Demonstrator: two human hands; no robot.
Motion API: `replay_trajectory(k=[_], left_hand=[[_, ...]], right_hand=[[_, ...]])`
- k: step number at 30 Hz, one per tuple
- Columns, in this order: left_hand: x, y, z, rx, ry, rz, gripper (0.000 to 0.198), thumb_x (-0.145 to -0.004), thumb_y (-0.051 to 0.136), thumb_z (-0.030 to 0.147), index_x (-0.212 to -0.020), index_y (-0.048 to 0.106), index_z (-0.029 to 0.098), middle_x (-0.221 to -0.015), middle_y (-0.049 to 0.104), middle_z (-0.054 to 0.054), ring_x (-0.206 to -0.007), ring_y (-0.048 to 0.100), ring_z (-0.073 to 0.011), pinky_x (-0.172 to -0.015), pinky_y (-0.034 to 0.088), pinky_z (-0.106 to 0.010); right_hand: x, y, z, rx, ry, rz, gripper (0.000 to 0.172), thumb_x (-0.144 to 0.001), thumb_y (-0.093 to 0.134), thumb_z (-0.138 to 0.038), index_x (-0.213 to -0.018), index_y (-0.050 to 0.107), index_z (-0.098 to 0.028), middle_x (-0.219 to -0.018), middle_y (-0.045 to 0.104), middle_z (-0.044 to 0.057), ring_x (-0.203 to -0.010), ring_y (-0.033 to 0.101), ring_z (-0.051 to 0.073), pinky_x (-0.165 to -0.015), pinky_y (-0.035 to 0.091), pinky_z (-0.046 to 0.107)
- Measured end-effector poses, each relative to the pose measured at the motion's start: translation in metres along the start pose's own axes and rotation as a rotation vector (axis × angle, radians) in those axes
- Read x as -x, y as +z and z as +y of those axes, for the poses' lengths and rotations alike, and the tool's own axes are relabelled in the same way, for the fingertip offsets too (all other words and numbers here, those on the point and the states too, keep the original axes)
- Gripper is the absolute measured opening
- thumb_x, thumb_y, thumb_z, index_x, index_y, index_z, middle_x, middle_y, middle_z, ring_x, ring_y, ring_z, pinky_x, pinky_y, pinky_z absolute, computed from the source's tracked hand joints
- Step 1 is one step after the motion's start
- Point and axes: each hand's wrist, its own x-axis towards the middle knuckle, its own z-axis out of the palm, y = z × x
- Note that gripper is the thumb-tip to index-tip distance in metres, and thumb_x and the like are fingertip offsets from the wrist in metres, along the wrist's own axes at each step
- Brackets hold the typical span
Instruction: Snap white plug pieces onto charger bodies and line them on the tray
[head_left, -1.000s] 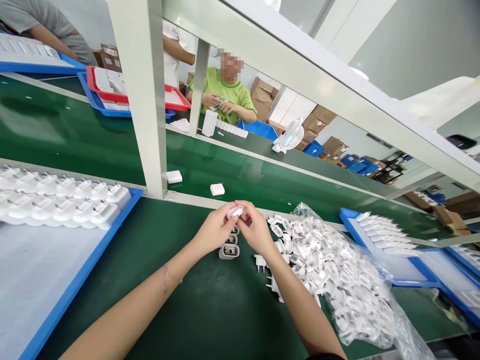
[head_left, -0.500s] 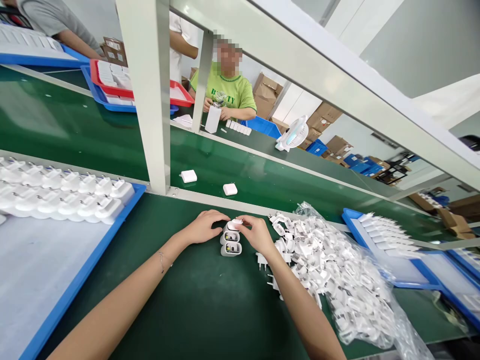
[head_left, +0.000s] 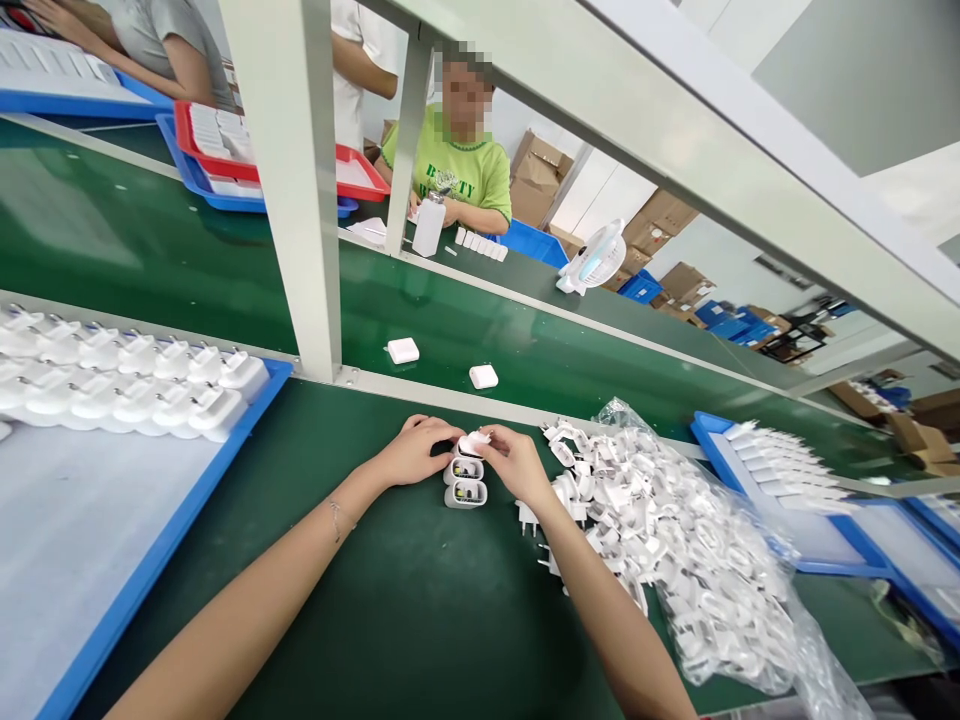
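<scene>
Three white charger housings stand in a row on the green bench. The nearest housing (head_left: 466,494) and the middle housing (head_left: 464,470) are open at the top, with small parts showing inside. On the farthest one sits a white plug cap (head_left: 474,441) with metal pins. My right hand (head_left: 516,464) pinches this cap between thumb and fingers. From the other side, my left hand (head_left: 417,452) curls its thumb and fingers against the farthest housing, which is mostly hidden. Right of my hands lies a heap of loose plug caps (head_left: 660,530) on a clear plastic bag.
A blue tray (head_left: 172,525) at left holds rows of white chargers. More blue trays (head_left: 847,570) stand at right. Two white blocks (head_left: 403,350) lie on the green belt behind a metal post (head_left: 300,200). Co-workers sit beyond, near a small fan (head_left: 596,258).
Both white blocks on the belt have shifted right. My hands remain at the farthest housing with the plug cap. A co-worker at far left has moved an arm, and the view has tilted slightly.
</scene>
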Motion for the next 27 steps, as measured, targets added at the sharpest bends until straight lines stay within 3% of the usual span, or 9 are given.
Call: replay_trajectory(k=[6, 9, 12, 14, 18, 21, 22, 24, 27], left_hand=[[0.000, 0.002, 0.005, -0.060, 0.017, 0.011, 0.036, -0.082, 0.053, 0.035, -0.117, 0.057, 0.031, -0.114, 0.062, -0.002, -0.111, 0.050, -0.0229, -0.101, 0.026, -0.043], [0.003, 0.000, 0.008, -0.099, 0.061, 0.078, 0.027, -0.083, 0.053, 0.033, -0.109, 0.060, 0.029, -0.109, 0.064, -0.001, -0.107, 0.054, -0.0221, -0.100, 0.028, -0.043], [0.008, -0.006, 0.013, -0.097, 0.136, 0.193, 0.026, -0.086, 0.050, 0.030, -0.111, 0.059, 0.027, -0.113, 0.063, -0.003, -0.110, 0.053, -0.0219, -0.099, 0.032, -0.041], [0.012, -0.011, 0.019, -0.080, 0.185, 0.254, 0.028, -0.088, 0.049, 0.029, -0.114, 0.057, 0.025, -0.117, 0.062, -0.004, -0.114, 0.051, -0.0216, -0.100, 0.035, -0.039], [0.019, -0.018, 0.033, -0.055, 0.196, 0.270, 0.028, -0.089, 0.046, 0.027, -0.114, 0.057, 0.024, -0.120, 0.059, -0.006, -0.115, 0.051, -0.0209, -0.097, 0.041, -0.036], [0.028, -0.028, 0.044, -0.057, 0.174, 0.286, 0.026, -0.089, 0.047, 0.026, -0.112, 0.059, 0.023, -0.118, 0.060, -0.007, -0.112, 0.053, -0.0211, -0.096, 0.043, -0.036], [0.033, -0.035, 0.048, -0.056, 0.161, 0.312, 0.025, -0.088, 0.049, 0.027, -0.111, 0.059, 0.022, -0.116, 0.060, -0.007, -0.110, 0.054, -0.0208, -0.095, 0.044, -0.035], [0.048, -0.058, 0.057, -0.063, 0.118, 0.407, 0.023, -0.086, 0.055, 0.029, -0.107, 0.060, 0.021, -0.111, 0.062, -0.006, -0.104, 0.057, -0.0202, -0.091, 0.046, -0.033], [0.088, -0.106, 0.076, -0.109, -0.028, 0.678, 0.027, -0.082, 0.060, 0.036, -0.105, 0.059, 0.022, -0.105, 0.063, -0.002, -0.095, 0.059, -0.0190, -0.086, 0.049, -0.032]], right_hand=[[0.001, 0.006, 0.000, -0.532, 0.239, 0.090, 0.032, -0.073, 0.063, -0.047, -0.091, 0.051, -0.023, -0.100, 0.067, 0.005, -0.094, 0.065, 0.023, -0.077, 0.053, 0.037], [-0.003, 0.004, 0.004, -0.604, 0.229, 0.104, 0.030, -0.076, 0.060, -0.046, -0.091, 0.048, -0.023, -0.105, 0.065, 0.006, -0.095, 0.065, 0.022, -0.079, 0.052, 0.037], [-0.011, -0.009, 0.015, -0.293, 0.142, 0.284, 0.025, -0.078, 0.055, -0.044, -0.088, 0.049, -0.022, -0.095, 0.066, 0.006, -0.087, 0.064, 0.021, -0.077, 0.049, 0.036], [-0.013, -0.020, 0.024, 0.032, 0.092, 0.295, 0.021, -0.080, 0.052, -0.041, -0.087, 0.052, -0.021, -0.090, 0.064, 0.006, -0.081, 0.061, 0.021, -0.075, 0.048, 0.037], [-0.009, -0.043, 0.033, 0.333, 0.000, -0.035, 0.015, -0.073, 0.062, -0.034, -0.080, 0.060, -0.021, -0.090, 0.063, 0.005, -0.086, 0.058, 0.022, -0.079, 0.045, 0.036], [-0.021, -0.062, 0.029, 0.307, -0.009, -0.324, 0.034, -0.071, 0.068, -0.041, -0.100, 0.061, -0.024, -0.108, 0.061, 0.005, -0.099, 0.057, 0.024, -0.083, 0.045, 0.034], [-0.030, -0.068, 0.028, 0.311, 0.019, -0.330, 0.042, -0.074, 0.065, -0.044, -0.111, 0.058, -0.025, -0.117, 0.058, 0.007, -0.104, 0.055, 0.024, -0.084, 0.044, 0.034], [-0.054, -0.077, 0.027, 0.430, 0.104, -0.200, 0.056, -0.080, 0.056, -0.048, -0.129, 0.045, -0.023, -0.134, 0.046, 0.011, -0.116, 0.049, 0.027, -0.089, 0.042, 0.036], [-0.090, -0.084, 0.032, 0.693, 0.160, -0.108, 0.071, -0.076, 0.064, -0.037, -0.138, 0.034, -0.023, -0.146, 0.029, 0.013, -0.127, 0.037, 0.031, -0.094, 0.038, 0.039]])
